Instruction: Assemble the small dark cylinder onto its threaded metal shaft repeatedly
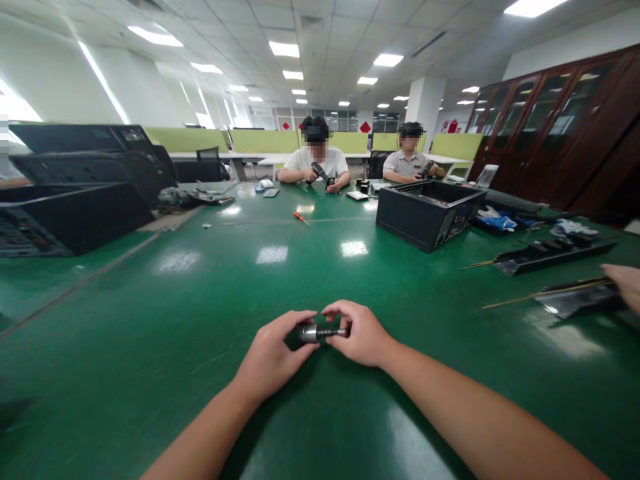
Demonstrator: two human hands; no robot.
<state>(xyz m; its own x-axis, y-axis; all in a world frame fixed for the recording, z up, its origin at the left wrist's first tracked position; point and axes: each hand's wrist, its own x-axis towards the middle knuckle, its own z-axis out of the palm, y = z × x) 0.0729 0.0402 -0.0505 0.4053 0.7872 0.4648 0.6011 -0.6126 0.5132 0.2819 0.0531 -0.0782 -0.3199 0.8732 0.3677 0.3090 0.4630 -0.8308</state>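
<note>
Just above the green table, a short silver-and-black metal cylinder with a thin, stepped shaft [327, 333] lies level between my hands. My left hand [270, 350] has its thumb and fingers curved around the thick cylinder end at the left. At the other end, my right hand [363, 337] pinches the shaft's tip between thumb and fingers. The far side of the cylinder is partly hidden by my left hand, so its exact kind cannot be made out.
An orange screwdriver [301, 217] lies ahead on the green table [210, 287]. An open black computer case [405, 217] stands right, more cases [90, 220] left. Black metal trays [555, 257] and another person's hand [625, 283] are at right. Two people sit opposite, holding power drills.
</note>
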